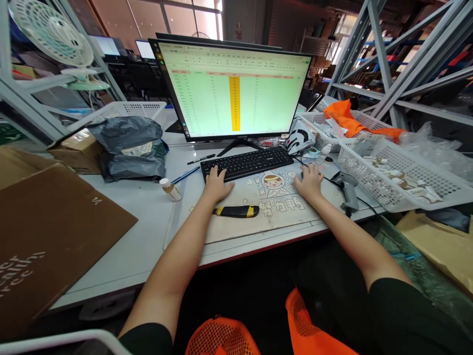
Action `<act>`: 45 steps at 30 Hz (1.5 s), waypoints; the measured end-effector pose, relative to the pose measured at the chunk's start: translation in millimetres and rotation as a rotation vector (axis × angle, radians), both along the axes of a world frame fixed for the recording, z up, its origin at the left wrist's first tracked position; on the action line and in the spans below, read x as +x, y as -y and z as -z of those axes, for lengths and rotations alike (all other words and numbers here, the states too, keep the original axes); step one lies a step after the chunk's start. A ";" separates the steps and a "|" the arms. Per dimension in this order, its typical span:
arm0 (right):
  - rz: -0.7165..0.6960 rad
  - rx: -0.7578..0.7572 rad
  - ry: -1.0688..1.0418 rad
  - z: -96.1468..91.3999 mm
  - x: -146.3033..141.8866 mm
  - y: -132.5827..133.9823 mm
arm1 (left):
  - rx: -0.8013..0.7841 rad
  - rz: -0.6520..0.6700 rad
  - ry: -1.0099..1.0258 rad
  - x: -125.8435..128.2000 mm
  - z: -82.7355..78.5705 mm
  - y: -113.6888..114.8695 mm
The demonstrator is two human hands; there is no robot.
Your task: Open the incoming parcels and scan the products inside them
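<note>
My left hand [217,185] rests on the left end of a black keyboard [254,162], its fingers spread and holding nothing. Over a computer mouse on the desk mat, mostly hidden beneath the palm, my right hand [309,183] is curved. A box cutter [238,211] with a black and yellow handle lies on the desk mat [244,229], its left end behind my left forearm. Behind the keyboard stands a monitor [207,98] showing a spreadsheet with one orange column. To the right of my right hand is a grey barcode scanner [349,192].
A small bottle [170,190], a blue pen [185,175] and a black pen [201,159] lie left of the keyboard. Farther left are a grey plastic parcel [133,148] and a cardboard box [55,236]. White baskets [410,177] with small parts stand right.
</note>
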State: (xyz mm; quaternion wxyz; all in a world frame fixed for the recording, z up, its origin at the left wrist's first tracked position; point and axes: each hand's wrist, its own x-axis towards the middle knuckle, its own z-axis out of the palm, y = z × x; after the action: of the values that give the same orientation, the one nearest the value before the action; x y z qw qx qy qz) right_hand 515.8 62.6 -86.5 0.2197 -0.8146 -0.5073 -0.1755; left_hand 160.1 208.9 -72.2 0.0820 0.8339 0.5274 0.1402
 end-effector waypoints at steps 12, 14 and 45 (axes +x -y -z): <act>-0.133 -0.130 -0.095 -14.3 -66.8 -117.8 | 0.019 0.105 -0.048 -7.2 -0.5 -2.1; -0.130 -0.128 -0.081 -9.4 -66.7 -117.9 | 0.019 0.098 -0.021 -7.8 0.5 -2.8; 0.094 -0.076 -0.121 5.5 28.4 6.8 | 0.037 0.025 -0.149 10.1 -5.7 15.8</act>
State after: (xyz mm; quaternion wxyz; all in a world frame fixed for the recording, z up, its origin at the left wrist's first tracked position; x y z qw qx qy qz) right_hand 544.2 55.8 -92.0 0.2104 -0.8545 -0.4604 -0.1167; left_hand 170.2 193.1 -66.5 0.0288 0.8500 0.5187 0.0867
